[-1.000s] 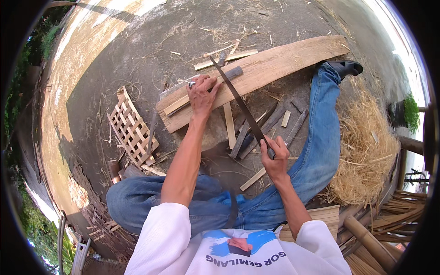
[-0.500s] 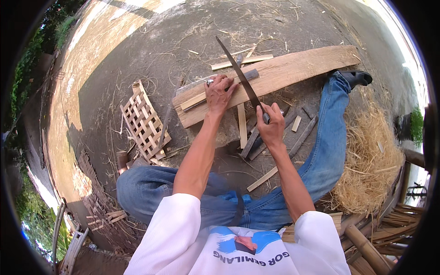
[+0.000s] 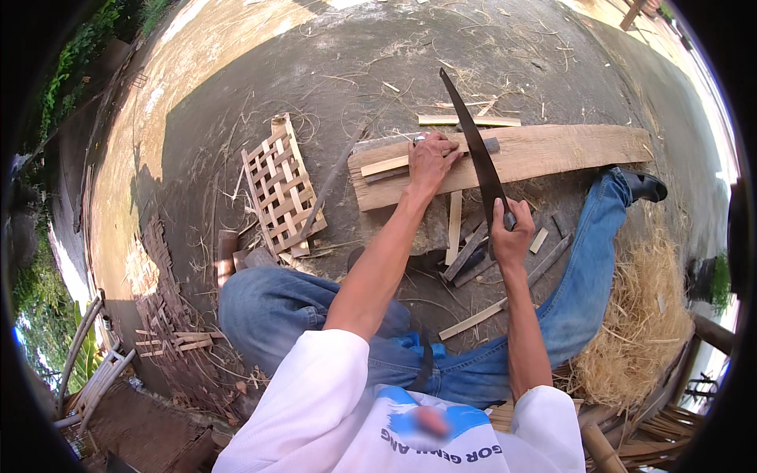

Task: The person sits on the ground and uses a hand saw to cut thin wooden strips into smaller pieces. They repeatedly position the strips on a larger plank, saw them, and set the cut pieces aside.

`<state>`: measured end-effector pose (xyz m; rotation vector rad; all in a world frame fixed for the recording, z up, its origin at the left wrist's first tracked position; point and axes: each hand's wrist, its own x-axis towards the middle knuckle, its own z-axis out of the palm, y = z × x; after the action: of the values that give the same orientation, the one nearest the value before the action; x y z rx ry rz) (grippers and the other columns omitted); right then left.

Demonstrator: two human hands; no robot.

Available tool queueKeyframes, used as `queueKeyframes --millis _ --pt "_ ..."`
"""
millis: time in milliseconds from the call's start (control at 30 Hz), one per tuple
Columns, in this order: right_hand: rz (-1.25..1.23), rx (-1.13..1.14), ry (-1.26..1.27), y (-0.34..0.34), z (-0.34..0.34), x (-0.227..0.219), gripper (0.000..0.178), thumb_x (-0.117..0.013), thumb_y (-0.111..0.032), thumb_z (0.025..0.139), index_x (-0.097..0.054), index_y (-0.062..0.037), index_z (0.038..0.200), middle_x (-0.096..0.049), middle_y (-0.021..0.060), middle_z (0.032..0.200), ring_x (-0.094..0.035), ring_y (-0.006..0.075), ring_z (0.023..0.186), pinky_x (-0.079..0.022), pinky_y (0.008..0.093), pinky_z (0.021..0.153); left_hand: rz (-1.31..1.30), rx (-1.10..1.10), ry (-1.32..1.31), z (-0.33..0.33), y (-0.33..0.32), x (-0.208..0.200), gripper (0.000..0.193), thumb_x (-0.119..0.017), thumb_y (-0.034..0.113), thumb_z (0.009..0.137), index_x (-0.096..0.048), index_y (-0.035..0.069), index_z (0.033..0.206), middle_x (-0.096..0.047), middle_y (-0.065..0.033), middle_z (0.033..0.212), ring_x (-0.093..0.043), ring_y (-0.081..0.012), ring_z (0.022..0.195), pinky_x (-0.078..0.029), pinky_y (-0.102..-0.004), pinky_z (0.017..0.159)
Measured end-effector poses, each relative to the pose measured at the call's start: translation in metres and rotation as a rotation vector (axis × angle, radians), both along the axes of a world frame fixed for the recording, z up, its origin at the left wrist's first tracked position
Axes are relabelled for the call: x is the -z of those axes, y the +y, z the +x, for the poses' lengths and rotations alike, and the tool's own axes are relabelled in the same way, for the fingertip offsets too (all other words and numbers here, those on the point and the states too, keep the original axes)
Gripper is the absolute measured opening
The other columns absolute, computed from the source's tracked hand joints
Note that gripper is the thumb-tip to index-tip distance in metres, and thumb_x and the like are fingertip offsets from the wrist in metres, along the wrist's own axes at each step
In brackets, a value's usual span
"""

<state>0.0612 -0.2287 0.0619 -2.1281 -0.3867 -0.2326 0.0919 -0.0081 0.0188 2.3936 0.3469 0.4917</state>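
My right hand (image 3: 511, 230) is closed round the handle of a handsaw (image 3: 479, 146), whose long dark blade points away from me and crosses over a wooden plank (image 3: 579, 153). On the plank lie a pale wooden strip (image 3: 385, 166) and a dark grey bar (image 3: 492, 145) side by side. My left hand (image 3: 428, 164) grips the strip and presses it down, left of the blade. Whether the saw's teeth touch the strip I cannot tell. My left fingertips are partly hidden.
A woven slat panel (image 3: 285, 185) lies on the ground at the left. Below the plank are several loose wood pieces (image 3: 467, 252). A pile of shavings (image 3: 631, 331) sits by my outstretched leg (image 3: 583, 268). Another pale strip (image 3: 469, 121) rests beyond the plank.
The view has shifted, so the scene sits further right. My right hand has drawn the saw back toward me, and its blade stands more upright in the picture. My left hand keeps its hold.
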Motion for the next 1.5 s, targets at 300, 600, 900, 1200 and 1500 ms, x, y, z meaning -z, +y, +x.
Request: queueKeyframes --millis 300,600,900,1200,1500 --pt "0.023 0.009 0.064 -0.007 0.008 0.005 0.018 -0.070 -0.013 0.095 -0.071 0.0043 0.101 -0.059 0.0145 0.083 -0.059 0.0268 0.076 -0.045 0.0374 0.071 0.178 -0.063 -0.065 -0.057 -0.074 -0.008 0.018 -0.074 0.033 0.089 -0.075 0.015 0.090 -0.068 -0.0007 0.099 -0.063 -0.0246 0.100 -0.041 -0.0448 0.092" --pt "0.058 0.026 0.139 -0.012 0.013 0.007 0.028 -0.071 -0.019 0.097 -0.070 0.0091 0.102 -0.066 0.0124 0.090 -0.063 0.0203 0.085 -0.048 0.0332 0.080 0.308 -0.200 0.028 -0.031 -0.019 -0.005 0.029 -0.073 0.031 0.089 -0.067 0.016 0.112 -0.059 -0.0065 0.122 -0.054 -0.0295 0.121 -0.035 -0.0522 0.100" --pt "-0.006 0.037 0.320 -0.014 0.052 -0.025 0.044 -0.076 -0.029 0.093 -0.071 0.0125 0.108 -0.075 0.0159 0.095 -0.065 0.0177 0.089 -0.050 0.0327 0.086 0.213 0.073 0.106 -0.017 0.015 -0.005 0.018 -0.070 0.033 0.092 -0.073 0.017 0.099 -0.060 -0.0103 0.105 -0.060 -0.0296 0.103 -0.036 -0.0557 0.097" --pt "-0.015 -0.030 0.468 0.003 0.092 -0.079 0.034 -0.072 -0.026 0.093 -0.074 0.0073 0.097 -0.069 0.0037 0.079 -0.058 0.0100 0.071 -0.047 0.0296 0.066 0.148 0.195 0.291 0.012 0.033 -0.025 0.026 -0.066 0.040 0.096 -0.077 0.021 0.109 -0.061 -0.0136 0.105 -0.064 -0.0323 0.105 -0.030 -0.0653 0.107" --pt "-0.011 -0.040 0.331 0.007 0.071 -0.056 0.034 -0.071 -0.024 0.094 -0.074 0.0085 0.103 -0.072 0.0067 0.081 -0.061 0.0110 0.073 -0.049 0.0294 0.068 0.118 0.143 0.251 -0.001 0.036 -0.018 0.029 -0.070 0.039 0.093 -0.076 0.020 0.114 -0.063 -0.0103 0.115 -0.061 -0.0296 0.114 -0.028 -0.0666 0.110"
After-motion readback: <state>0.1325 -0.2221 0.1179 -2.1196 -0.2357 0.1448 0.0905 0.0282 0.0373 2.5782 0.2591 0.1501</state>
